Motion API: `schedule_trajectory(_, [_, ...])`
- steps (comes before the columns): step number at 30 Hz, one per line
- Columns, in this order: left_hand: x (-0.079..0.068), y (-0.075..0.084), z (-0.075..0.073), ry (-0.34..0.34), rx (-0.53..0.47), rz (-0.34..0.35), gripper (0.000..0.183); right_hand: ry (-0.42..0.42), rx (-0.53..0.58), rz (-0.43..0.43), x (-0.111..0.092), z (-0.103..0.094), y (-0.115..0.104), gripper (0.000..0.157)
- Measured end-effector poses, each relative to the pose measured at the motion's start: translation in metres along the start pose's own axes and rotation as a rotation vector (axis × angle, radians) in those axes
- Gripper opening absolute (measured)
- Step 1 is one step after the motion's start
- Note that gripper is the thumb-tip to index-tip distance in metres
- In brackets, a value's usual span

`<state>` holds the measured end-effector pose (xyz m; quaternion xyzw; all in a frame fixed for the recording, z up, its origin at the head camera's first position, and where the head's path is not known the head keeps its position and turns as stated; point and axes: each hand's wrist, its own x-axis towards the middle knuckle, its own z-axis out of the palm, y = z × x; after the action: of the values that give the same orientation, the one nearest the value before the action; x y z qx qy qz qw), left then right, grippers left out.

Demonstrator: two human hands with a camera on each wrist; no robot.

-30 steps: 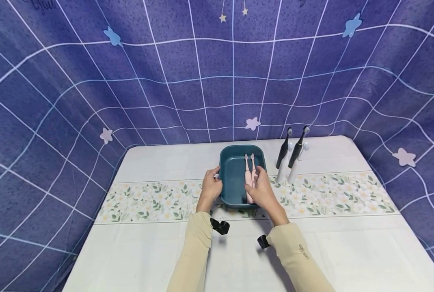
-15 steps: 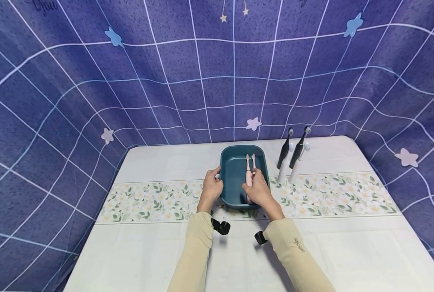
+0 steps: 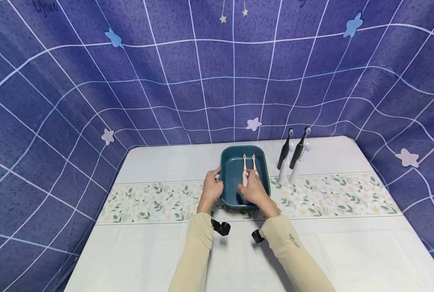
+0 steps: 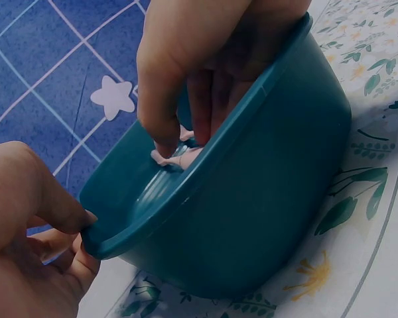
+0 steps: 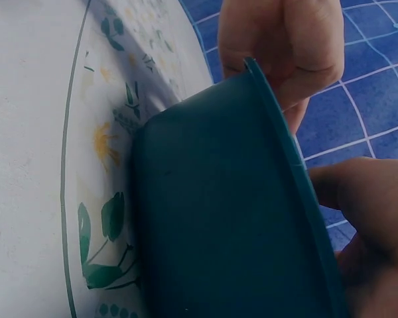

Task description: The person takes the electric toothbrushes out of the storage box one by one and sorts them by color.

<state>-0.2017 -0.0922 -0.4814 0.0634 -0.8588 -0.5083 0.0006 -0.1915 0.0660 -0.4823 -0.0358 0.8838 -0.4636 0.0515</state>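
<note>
A teal plastic bin (image 3: 232,156) stands on the table, with two pink electric toothbrushes inside. My left hand (image 3: 212,189) pinches the bin's left rim between thumb and fingers, as the left wrist view shows up close. Reaching down into the bin, my right hand (image 3: 255,190) holds the left pink toothbrush (image 3: 244,177) by its handle, its brush head pointing to the back. The other pink toothbrush (image 3: 254,163) lies to the right of it, its lower part hidden under my right hand. In the left wrist view the right hand's fingertips (image 4: 164,142) are below the bin's rim.
Right of the bin, two black electric toothbrushes (image 3: 284,150) and two white ones (image 3: 283,173) stand upright in a cluster. A white tablecloth (image 3: 147,251) with a floral band covers the table. Behind hangs a blue curtain (image 3: 187,93) with stars and grid lines.
My right hand has moved left inside the bin, and the left pink toothbrush has shifted left with it, widening the gap between the two. The left hand stays on the rim.
</note>
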Motion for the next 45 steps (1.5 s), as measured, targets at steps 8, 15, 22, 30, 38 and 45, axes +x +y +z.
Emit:
schedule_trajectory(8, [-0.001,0.0,-0.001,-0.001,-0.006,-0.018,0.053,-0.027,-0.033,0.035,0.01,0.006,0.002,0.068])
schedule_trajectory(15, [0.001,-0.002,0.001,0.009,-0.001,-0.011,0.053,-0.055,-0.052,0.058,0.014,0.012,0.001,0.067])
schedule_trajectory(22, [0.002,-0.002,0.001,0.019,-0.007,-0.002,0.053,-0.069,-0.024,0.093,0.017,0.013,0.0,0.065])
schedule_trajectory(30, [0.001,-0.001,0.001,0.022,-0.016,-0.005,0.054,-0.098,0.0,0.118,0.019,0.016,-0.003,0.059])
schedule_trajectory(38, [0.001,-0.002,0.001,0.016,-0.017,-0.003,0.054,-0.127,0.034,0.148,0.021,0.02,-0.005,0.054])
schedule_trajectory(45, [0.0,-0.001,0.001,0.017,-0.024,0.004,0.055,-0.157,0.127,0.193,0.022,0.021,-0.004,0.056])
